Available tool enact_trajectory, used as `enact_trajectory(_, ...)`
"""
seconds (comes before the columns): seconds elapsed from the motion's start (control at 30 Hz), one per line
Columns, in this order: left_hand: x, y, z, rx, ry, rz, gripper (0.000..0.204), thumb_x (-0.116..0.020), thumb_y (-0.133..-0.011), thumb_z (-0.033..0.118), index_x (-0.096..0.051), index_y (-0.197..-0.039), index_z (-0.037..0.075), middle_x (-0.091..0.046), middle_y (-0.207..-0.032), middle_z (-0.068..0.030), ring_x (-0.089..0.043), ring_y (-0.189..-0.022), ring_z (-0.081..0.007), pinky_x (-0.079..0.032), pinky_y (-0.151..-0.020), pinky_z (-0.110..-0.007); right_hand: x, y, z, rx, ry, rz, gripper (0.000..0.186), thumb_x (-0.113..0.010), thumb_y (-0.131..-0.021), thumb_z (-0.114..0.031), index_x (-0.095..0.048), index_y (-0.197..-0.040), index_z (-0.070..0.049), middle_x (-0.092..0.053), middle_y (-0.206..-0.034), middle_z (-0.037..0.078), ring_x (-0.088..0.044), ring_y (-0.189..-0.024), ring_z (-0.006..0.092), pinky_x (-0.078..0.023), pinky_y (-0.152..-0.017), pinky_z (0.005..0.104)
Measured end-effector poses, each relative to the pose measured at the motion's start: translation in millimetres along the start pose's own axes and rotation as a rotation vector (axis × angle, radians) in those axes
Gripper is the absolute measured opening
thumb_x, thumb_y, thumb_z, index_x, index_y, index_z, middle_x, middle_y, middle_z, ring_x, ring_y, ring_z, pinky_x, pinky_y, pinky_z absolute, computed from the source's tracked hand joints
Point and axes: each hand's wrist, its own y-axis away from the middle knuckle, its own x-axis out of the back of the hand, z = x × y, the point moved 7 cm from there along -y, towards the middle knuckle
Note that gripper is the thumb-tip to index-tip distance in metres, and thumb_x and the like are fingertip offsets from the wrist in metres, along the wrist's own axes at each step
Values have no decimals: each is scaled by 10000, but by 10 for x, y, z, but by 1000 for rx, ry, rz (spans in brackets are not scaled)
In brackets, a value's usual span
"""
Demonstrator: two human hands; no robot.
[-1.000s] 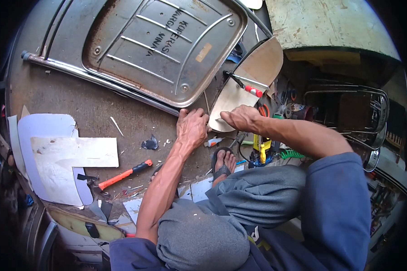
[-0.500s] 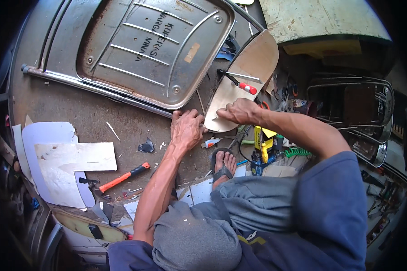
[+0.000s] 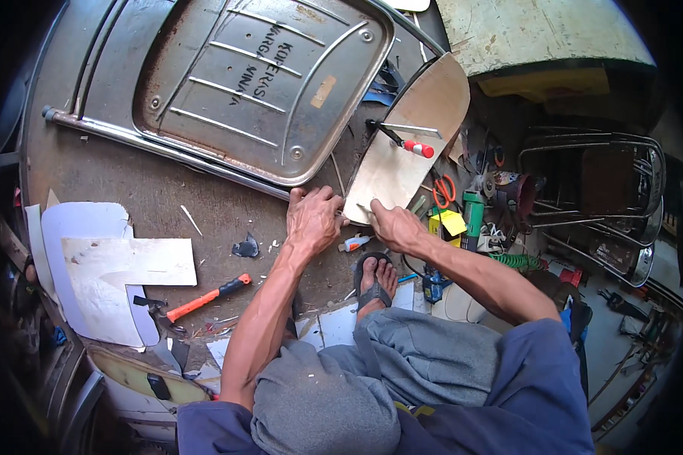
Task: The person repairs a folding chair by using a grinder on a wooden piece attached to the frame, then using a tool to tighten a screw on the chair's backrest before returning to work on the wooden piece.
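A pale curved board (image 3: 413,98), thin and rounded at its far end, lies beside a metal folding chair frame (image 3: 220,163). My left hand (image 3: 315,218) is at the chair's near corner, fingers bent, thumb side against the board's near tip. Over the board's near right edge, my right hand (image 3: 397,226) is closed, index finger and thumb together. A small thin thing shows by its fingertips, too small to name. Farther up the board rest a red-and-white-handled tool (image 3: 417,149) and a thin metal rod (image 3: 410,130).
An orange-handled hammer (image 3: 209,299) and pale cut sheets (image 3: 129,262) lie at left. A glue tube (image 3: 354,243) is near my foot. On the right are orange-handled scissors (image 3: 444,189), a green power tool (image 3: 472,220), a yellow box (image 3: 449,223) and stacked metal chair frames (image 3: 607,197).
My right hand has moved a little toward me and right along the board, its elbow lowered, uncovering the scissors and green tool. My left hand stays in place.
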Motion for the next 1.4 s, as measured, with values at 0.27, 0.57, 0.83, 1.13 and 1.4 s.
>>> enact_trajectory(0.27,2,18,-13,7,-9,-13,346,-805,-797,393,-752,-1048,161,-669,-1039,-29,-642,-1091,-218,-345,-1012,-475,531,-51,-260,258,375,-18,204,-582,-941,-278,-555,-1069,-121,-685,-703,189,-684,-611,408,-518,-528,540)
enact_trajectory(0.57,22,19,4,-2,-16,-27,335,-810,-796,381,-758,-1041,159,-673,-1041,-27,-638,-1107,-213,-341,-1006,-457,463,-48,-111,246,419,-19,193,-531,-980,-285,-554,-1084,-125,-726,-786,190,-715,-690,409,-551,-596,518)
enact_trajectory(0.83,25,33,-28,19,-17,-24,328,-804,-803,379,-758,-1037,153,-673,-1041,-35,-643,-1095,-220,-346,-1004,-467,401,-134,-166,257,509,-126,163,-487,-998,-235,-546,-1094,-116,-731,-788,183,-733,-706,378,-563,-605,488)
enact_trajectory(1.13,-15,41,-37,3,-7,-13,329,-802,-805,379,-762,-1051,164,-664,-1020,-39,-640,-1070,-226,-350,-995,-468,407,-421,-335,323,664,-280,215,-464,-1012,-208,-621,-1067,-71,-742,-870,186,-747,-806,381,-588,-645,475)
enact_trajectory(1.4,-29,9,-22,-1,11,-17,336,-795,-806,384,-763,-1051,157,-661,-1019,-46,-639,-1079,-230,-352,-995,-471,414,-342,-210,336,663,-261,160,-492,-984,-154,-571,-1094,-69,-728,-816,191,-748,-763,369,-585,-642,481)
